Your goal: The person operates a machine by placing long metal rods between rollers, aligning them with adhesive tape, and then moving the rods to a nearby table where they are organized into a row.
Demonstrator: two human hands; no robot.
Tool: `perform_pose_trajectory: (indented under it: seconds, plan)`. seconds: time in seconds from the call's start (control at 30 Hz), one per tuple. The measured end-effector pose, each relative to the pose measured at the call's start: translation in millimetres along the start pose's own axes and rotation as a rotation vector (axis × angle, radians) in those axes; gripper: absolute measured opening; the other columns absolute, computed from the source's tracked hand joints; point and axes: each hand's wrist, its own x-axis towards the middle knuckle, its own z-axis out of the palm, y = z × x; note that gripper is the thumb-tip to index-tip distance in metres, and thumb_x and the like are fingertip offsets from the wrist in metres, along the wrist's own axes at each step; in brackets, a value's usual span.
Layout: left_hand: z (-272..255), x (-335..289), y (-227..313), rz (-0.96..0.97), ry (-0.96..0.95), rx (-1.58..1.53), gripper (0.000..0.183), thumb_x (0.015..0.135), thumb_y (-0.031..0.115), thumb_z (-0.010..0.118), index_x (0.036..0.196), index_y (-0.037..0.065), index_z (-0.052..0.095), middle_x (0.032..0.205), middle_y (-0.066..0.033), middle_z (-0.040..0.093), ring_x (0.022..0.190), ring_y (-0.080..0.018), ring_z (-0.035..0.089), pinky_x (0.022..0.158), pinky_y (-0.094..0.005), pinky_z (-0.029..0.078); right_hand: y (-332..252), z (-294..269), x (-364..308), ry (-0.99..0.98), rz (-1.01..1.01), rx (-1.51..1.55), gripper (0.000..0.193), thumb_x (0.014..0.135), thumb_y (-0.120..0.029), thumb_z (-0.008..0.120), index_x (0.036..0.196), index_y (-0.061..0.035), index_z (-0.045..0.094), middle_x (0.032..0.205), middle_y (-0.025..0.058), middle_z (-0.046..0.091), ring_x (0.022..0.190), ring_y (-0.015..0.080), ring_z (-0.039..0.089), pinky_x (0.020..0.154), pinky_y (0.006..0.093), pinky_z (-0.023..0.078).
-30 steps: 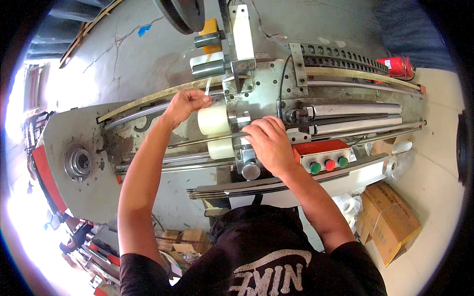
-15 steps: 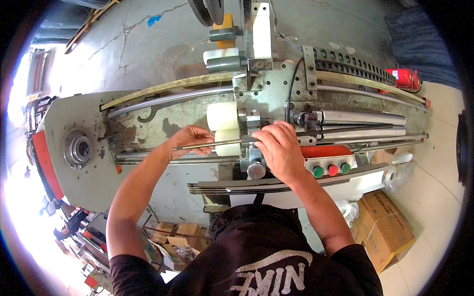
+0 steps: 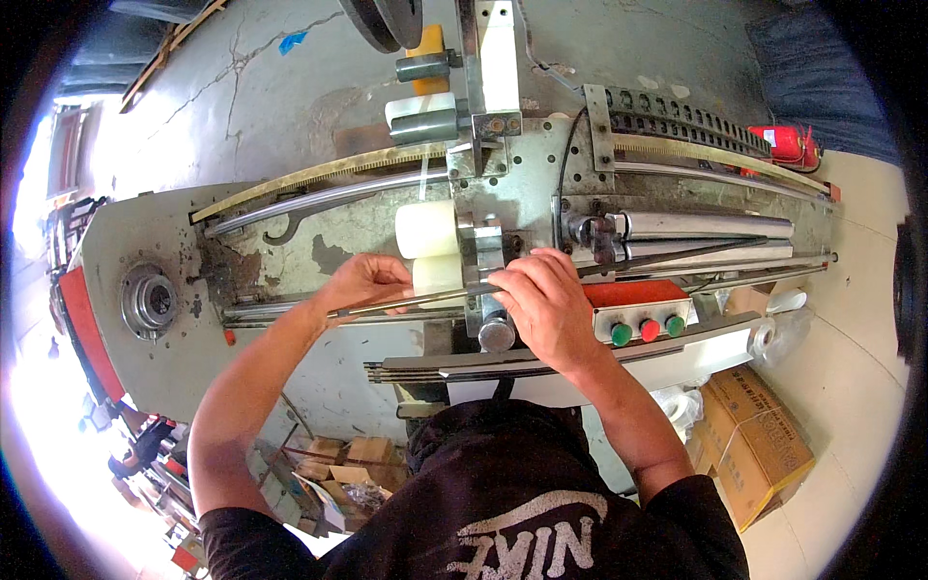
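A long, thin dark rod [image 3: 667, 256] with a metallic left part runs across the machine. My right hand [image 3: 543, 304] is closed around its middle, above the round metal knob [image 3: 497, 335]. My left hand [image 3: 372, 283] has its fingers bent together at the left side of two white rollers, an upper roller [image 3: 426, 229] and a lower roller [image 3: 437, 275]. The rod passes across the left hand near the thumb; what its fingertips pinch, if anything, is too small to tell. A narrow clear strip [image 3: 423, 179] hangs between the upper roller and the spools above it.
A red-topped control box [image 3: 633, 298] with green and red buttons sits right of my right hand. Several dark strips [image 3: 464, 369] lie on the machine's near edge. A cardboard carton [image 3: 754, 449] stands at lower right, and a round metal hub [image 3: 153, 302] is at the left.
The rod's left end and my left hand have shifted slightly left, and that end sits lower. A clear strip now shows above the upper roller. My right hand keeps its grip.
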Motion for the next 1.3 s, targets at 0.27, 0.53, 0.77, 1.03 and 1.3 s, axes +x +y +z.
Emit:
perform_pose_trajectory:
  seconds: [0.27,0.53,0.77,1.03,1.3]
  plan:
    - [3,-27,78,-0.147,0.16,0.154,0.02,0.095,0.021,0.08,0.096,0.003,0.072,0.083,-0.0034,0.071,0.068,-0.0098,0.065,0.059,-0.0237,0.053,-1,0,-2,-0.018,-0.023,0.012,0.025,0.085,-0.009,0.081,0.108,-0.0094,0.072,0.106,0.0061,0.067,0.105,0.0312,0.063,0.104,0.046,0.049]
    - [51,-35,89,-0.082,0.274,-0.039,0.016,0.096,0.016,0.078,0.101,0.002,0.073,0.083,-0.0033,0.072,0.069,-0.0098,0.065,0.063,-0.0246,0.056,6,8,2,-0.033,0.002,0.021,0.023,0.086,-0.008,0.078,0.108,-0.0076,0.07,0.107,0.0083,0.066,0.106,0.0334,0.062,0.1,0.0463,0.048]
    - [115,-39,37,0.189,0.482,-0.283,0.018,0.099,0.001,0.071,0.115,-0.006,0.071,0.095,-0.0103,0.075,0.082,-0.0145,0.072,0.075,-0.0279,0.061,7,8,13,0.001,0.026,0.036,0.022,0.085,-0.008,0.077,0.106,-0.0063,0.071,0.105,0.0096,0.067,0.104,0.0345,0.062,0.098,0.0458,0.048]
    - [145,-33,9,0.43,0.906,-0.067,0.035,0.096,0.002,0.075,0.128,0.0,0.06,0.093,-0.0108,0.078,0.085,-0.0134,0.072,0.079,-0.0287,0.058,-2,0,12,0.0,0.011,0.031,0.023,0.085,-0.008,0.078,0.107,-0.0078,0.071,0.104,0.009,0.067,0.104,0.0334,0.063,0.097,0.0455,0.048]
    - [149,-36,26,0.475,1.051,0.432,0.021,0.096,0.006,0.075,0.117,0.006,0.073,0.091,-0.0077,0.08,0.078,-0.0135,0.074,0.073,-0.0285,0.058,-4,-6,12,-0.005,0.002,0.039,0.022,0.086,-0.008,0.077,0.107,-0.0071,0.071,0.106,0.0097,0.067,0.105,0.0336,0.062,0.097,0.0457,0.048]
